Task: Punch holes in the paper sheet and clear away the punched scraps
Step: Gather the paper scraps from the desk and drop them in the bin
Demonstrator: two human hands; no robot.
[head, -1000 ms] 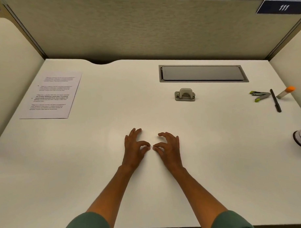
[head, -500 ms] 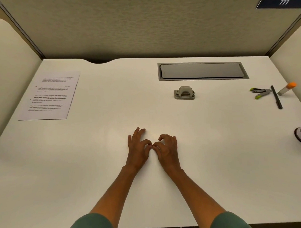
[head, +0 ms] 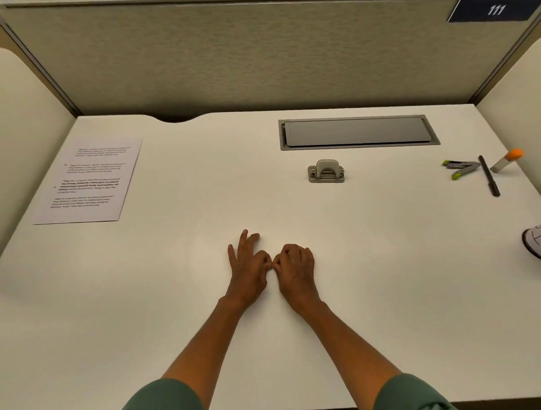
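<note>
At the far left of the worktop (head: 263,205) lies the paper sheet (head: 89,182), flat, printed side up, unpunched as far as I can tell. Well apart from it, toward the back centre, sits the hole punch (head: 325,171), just in front of a closed grey cable hatch (head: 358,132). Neither is touched.

My left hand (head: 248,268) and right hand (head: 296,266) rest on the bare surface near the front centre, thumbs and forefingers meeting between them. Left grip: outer fingers extended, holding nothing. Right grip: fingers curled under, empty so far as I can see.

Farther right lie a stapler (head: 459,168), a dark pen (head: 489,175) and an orange-capped glue stick (head: 507,159); a white object (head: 540,241) is cut off at the edge.

Assessment: the task has not begun. To do the first step well, I would take the sheet with the left hand and the punch with the right, bring both to the centre, and square the paper's edge fully into the slot before pressing. Scraps should be contained over the worktop for collection.
</note>
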